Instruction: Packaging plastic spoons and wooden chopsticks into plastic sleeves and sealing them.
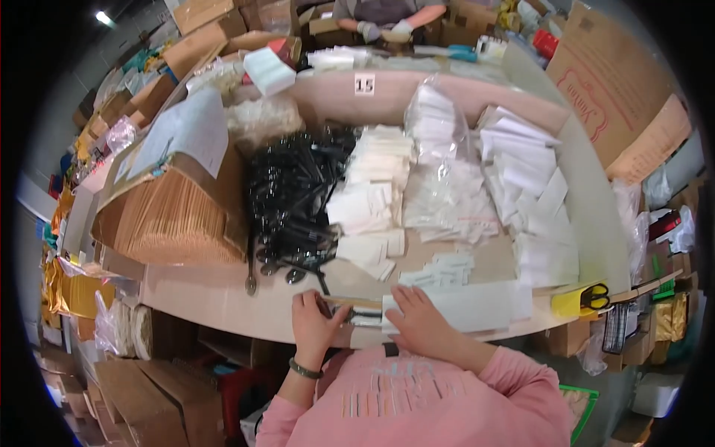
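My left hand (314,324) grips a bundle of cutlery (363,313) at the table's front edge. A pale wooden strip and a dark handle show in the bundle; the rest is blurred. Its right end meets a white paper sleeve (390,307), where my right hand (419,321) holds the paper with its fingers laid on top. More long white sleeves (475,304) lie flat to the right of that hand. Just beyond my left hand is a heap of black plastic spoons (296,190). Small white packets (441,271) lie beyond my right hand.
A carton of brown paper-wrapped sticks (173,223) stands left. Folded white napkins (380,162), bagged packets (447,195) and white paper stacks (536,212) fill the table's back. Scissors (596,296) sit in a yellow holder (567,304) at right. A gloved co-worker (391,17) works opposite.
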`<state>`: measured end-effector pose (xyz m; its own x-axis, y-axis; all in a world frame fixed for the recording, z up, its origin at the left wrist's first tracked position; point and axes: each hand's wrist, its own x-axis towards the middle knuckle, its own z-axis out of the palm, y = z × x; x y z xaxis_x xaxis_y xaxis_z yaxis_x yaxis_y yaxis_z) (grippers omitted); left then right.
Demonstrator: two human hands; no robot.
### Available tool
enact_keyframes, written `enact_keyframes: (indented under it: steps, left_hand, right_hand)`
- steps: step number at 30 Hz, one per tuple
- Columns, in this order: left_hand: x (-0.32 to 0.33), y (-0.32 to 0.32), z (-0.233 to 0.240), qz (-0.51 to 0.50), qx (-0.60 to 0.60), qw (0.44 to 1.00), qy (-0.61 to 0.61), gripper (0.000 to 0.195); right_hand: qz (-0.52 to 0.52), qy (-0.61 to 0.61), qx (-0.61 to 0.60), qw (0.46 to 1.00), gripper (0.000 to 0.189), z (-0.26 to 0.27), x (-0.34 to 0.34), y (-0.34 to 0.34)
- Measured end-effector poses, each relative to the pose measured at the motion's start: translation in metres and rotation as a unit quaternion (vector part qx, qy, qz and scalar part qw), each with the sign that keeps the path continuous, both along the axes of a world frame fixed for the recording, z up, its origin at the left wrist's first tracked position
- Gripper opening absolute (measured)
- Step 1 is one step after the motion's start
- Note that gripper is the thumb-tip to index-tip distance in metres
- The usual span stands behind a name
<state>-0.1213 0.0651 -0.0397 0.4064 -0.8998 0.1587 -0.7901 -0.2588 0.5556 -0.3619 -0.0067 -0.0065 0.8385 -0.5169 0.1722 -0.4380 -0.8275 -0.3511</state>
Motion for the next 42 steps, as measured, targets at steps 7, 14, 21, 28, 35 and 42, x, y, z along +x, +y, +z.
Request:
enact_keyframes:
  steps: [7,14,21,28,35,42]
  left_hand:
    - [-0.011,-0.014,0.004,-0.049,0.140,0.949,0.278,0.041]
    - [-0.033,-0.030,0.021,-0.195,0.205,0.687,0.669,0.042]
    - [-0.007,-0.002,0.039,-0.337,-0.062,0.929,-0.137,0.066]
    - [0.010,-0.011,0.029,-0.212,0.084,0.974,0.003,0.043]
    - [-0.043,-0.023,0.017,-0.386,0.106,0.820,0.409,0.058]
    - [-0.054,-0.029,0.030,-0.452,0.207,0.823,0.275,0.052]
  right_hand:
    - [0.015,-0.044,0.025,0.999,0.044,-0.003,-0.004,-0.005]
    - [0.025,-0.027,0.034,0.999,0.046,0.000,-0.004,-0.013]
    - [0.051,-0.050,-0.028,0.997,0.033,0.007,0.002,-0.001]
    - [-0.090,0.018,-0.047,0.995,0.021,0.016,-0.086,-0.094]
    - [0.062,0.101,0.040,0.992,0.061,0.018,-0.097,-0.062]
    - [-0.009,0.024,-0.043,0.999,0.038,0.002,-0.057,-0.025]
